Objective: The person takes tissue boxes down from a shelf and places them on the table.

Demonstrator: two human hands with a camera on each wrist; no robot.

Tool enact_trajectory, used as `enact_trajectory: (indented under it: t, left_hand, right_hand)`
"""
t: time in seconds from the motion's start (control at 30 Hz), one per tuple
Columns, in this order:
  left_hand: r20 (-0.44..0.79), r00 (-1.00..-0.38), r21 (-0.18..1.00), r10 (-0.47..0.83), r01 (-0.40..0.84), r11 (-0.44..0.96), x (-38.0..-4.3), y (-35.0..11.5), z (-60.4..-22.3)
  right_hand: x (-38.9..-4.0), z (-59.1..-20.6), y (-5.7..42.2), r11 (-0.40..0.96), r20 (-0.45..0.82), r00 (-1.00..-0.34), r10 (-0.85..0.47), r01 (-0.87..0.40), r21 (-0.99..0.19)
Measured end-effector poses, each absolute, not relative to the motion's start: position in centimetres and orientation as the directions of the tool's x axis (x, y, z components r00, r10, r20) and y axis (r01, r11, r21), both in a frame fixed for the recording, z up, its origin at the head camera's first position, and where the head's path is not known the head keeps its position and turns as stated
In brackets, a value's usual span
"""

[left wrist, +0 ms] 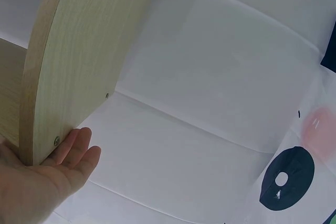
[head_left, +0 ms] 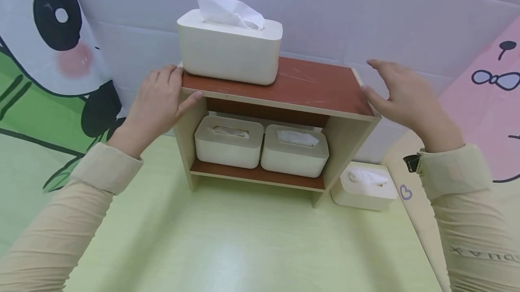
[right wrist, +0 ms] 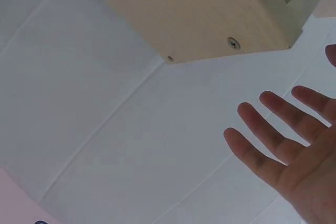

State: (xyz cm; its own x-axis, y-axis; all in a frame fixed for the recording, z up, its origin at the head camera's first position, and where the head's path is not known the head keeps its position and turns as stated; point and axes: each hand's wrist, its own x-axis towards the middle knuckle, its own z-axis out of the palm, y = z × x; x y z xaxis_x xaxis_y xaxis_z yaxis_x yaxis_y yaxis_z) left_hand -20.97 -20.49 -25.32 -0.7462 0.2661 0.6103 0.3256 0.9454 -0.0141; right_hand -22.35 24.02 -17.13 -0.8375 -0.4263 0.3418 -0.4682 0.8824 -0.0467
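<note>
A small two-tier wooden shelf (head_left: 317,85) with red-brown boards stands on a pale green table. My left hand (head_left: 156,98) holds its upper left corner, thumb along the front edge and fingers at the outer side. In the left wrist view, the side panel (left wrist: 84,51) comes between that thumb and the fingers. Off the upper right corner, my right hand (head_left: 406,95) is spread, its thumb tip close to the edge; the right wrist view shows the fingers (right wrist: 262,132) apart from the panel. A white tissue box (head_left: 231,55) sits on top, towards the left.
Two more tissue boxes, one left (head_left: 229,147) and one right (head_left: 294,156), stand side by side on the lower board. Another tissue box (head_left: 365,190) is on the table (head_left: 243,247) right of the shelf. Behind hangs a pale cloth (head_left: 317,16) with cartoon figures.
</note>
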Motion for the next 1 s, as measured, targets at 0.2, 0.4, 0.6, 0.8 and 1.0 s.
enact_trajectory:
  t: [0.2, 0.4, 0.6, 0.8, 1.0]
  left_hand:
    - [0.610, -0.746, 0.002, 0.266, 0.336, 0.942, -21.1, -20.4, -25.4]
    - [0.615, -0.743, 0.008, 0.262, 0.339, 0.941, -21.0, -20.5, -25.3]
    - [0.611, -0.748, 0.001, 0.260, 0.329, 0.944, -21.1, -20.5, -25.4]
    - [0.610, -0.750, 0.003, 0.257, 0.325, 0.946, -21.2, -20.5, -25.5]
    - [0.602, -0.757, 0.000, 0.254, 0.318, 0.948, -21.1, -20.5, -25.4]
  right_hand:
    - [-22.5, -16.7, 22.4, 0.878, 0.311, -0.841, -0.442, -0.477, -0.042]
    - [-22.7, -16.1, 20.5, 0.868, 0.308, -0.828, -0.469, -0.496, -0.012]
    - [-22.9, -15.8, 18.7, 0.849, 0.298, -0.812, -0.503, -0.529, -0.009]
    - [-23.0, -15.3, 16.5, 0.838, 0.282, -0.802, -0.526, -0.546, 0.013]
    - [-23.4, -14.8, 14.5, 0.818, 0.273, -0.783, -0.559, -0.575, 0.026]
